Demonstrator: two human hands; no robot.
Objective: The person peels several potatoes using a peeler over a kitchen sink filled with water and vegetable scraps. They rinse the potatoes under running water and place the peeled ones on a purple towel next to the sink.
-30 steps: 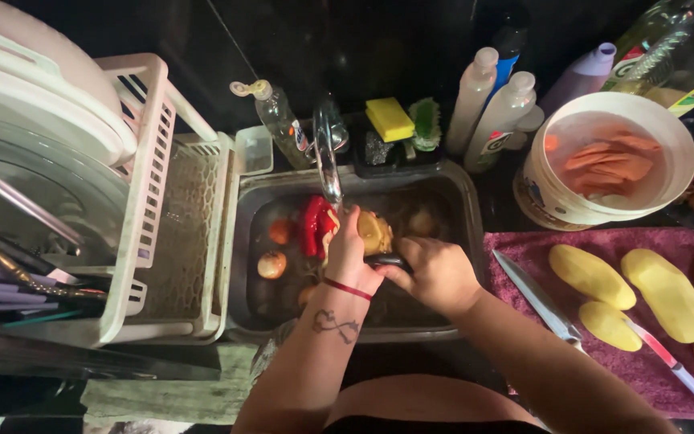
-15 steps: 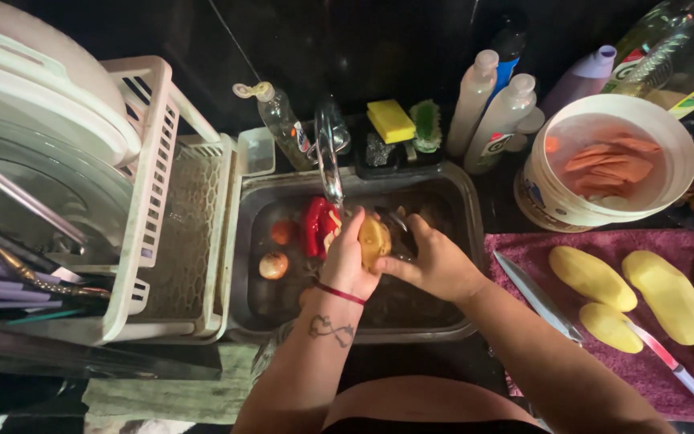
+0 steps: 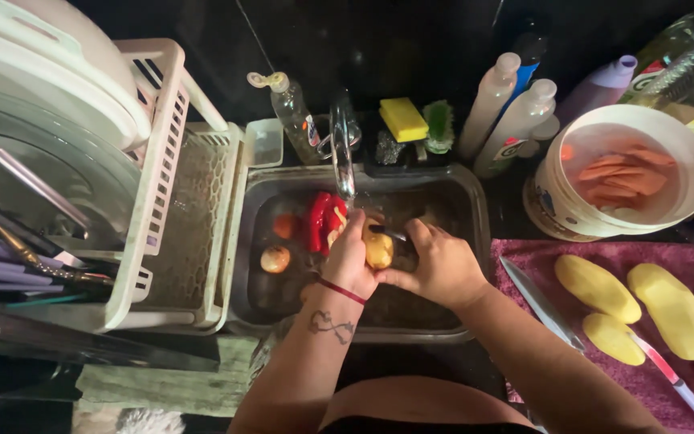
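Both hands are down in the sink, right under the tap. The left hand is wrapped around a yellow potato, gripping it from the left side and holding it just above the sink floor. The right hand is closed around a dark, slim tool whose tip lies against the top of the potato; it looks like a peeler or a small knife, but the light is too dim to be sure which. A thin red band sits on the left wrist, with a small tattoo on the forearm below it.

In the basin, just left of the hands, lies a red pepper, and further left a couple of round vegetables, one of them an onion.

To the right of the sink, a dark red cloth carries several peeled potatoes and a long knife with a red and white handle. Behind it stands a white bucket with peeled carrots in water. Along the back edge sit a yellow sponge, a green brush and some squeeze bottles. To the left, a white dish rack holds plates and utensils.
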